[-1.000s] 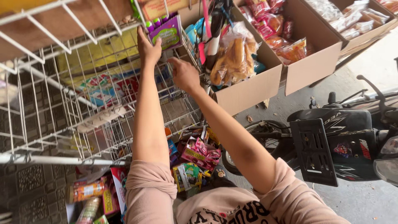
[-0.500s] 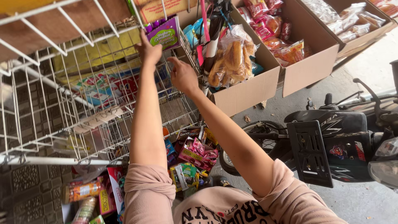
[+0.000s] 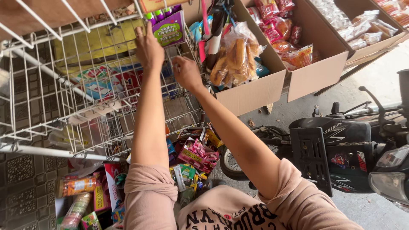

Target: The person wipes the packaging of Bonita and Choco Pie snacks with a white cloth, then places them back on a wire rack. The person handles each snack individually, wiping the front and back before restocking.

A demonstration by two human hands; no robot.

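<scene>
Head view: purple packet (image 3: 168,30) upright.

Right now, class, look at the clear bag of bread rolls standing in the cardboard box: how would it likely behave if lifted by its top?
The bag of bread rolls would probably sag, since its thin clear film looks crinkled and loose. It seems light for its bulk, being puffy rolls. Squeezing would likely dent them. Its glossy film may slip in a loose grip.

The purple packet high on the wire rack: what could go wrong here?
The left hand only touches the purple packet at its edge, so it might slip down through the wire rack. The right hand is close to the wires and could get scraped.
</scene>
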